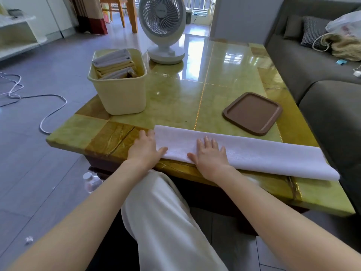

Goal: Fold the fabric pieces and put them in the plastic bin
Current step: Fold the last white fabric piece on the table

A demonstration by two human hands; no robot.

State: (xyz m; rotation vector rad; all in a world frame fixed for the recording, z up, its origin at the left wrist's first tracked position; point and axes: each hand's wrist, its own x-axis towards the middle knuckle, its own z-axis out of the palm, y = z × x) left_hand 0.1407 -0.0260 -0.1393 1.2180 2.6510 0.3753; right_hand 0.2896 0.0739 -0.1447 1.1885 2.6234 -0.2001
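We had one white fabric strip (254, 153) lying along the surface's (224, 79) near edge, left hand (145, 148) flat at its end, right hand (211, 154) flat on it, neither grip closed. One plastic bin (123, 94) held several folded pieces (115, 64); one brown tray (252, 113) sat nearby.

A long folded fabric strip (254, 153) is laid along the near edge of the table (224, 75), its right end overhanging that edge. The left hand (145, 148) is placed flat at the strip's left end, the right hand (210, 154) flat on the strip just beside it. The plastic bin (121, 94) is set at the far left, with folded pieces (115, 64) stacked inside. A fan (163, 28) is stood behind and right of the bin. A tray (252, 113) is found right, behind the strip.
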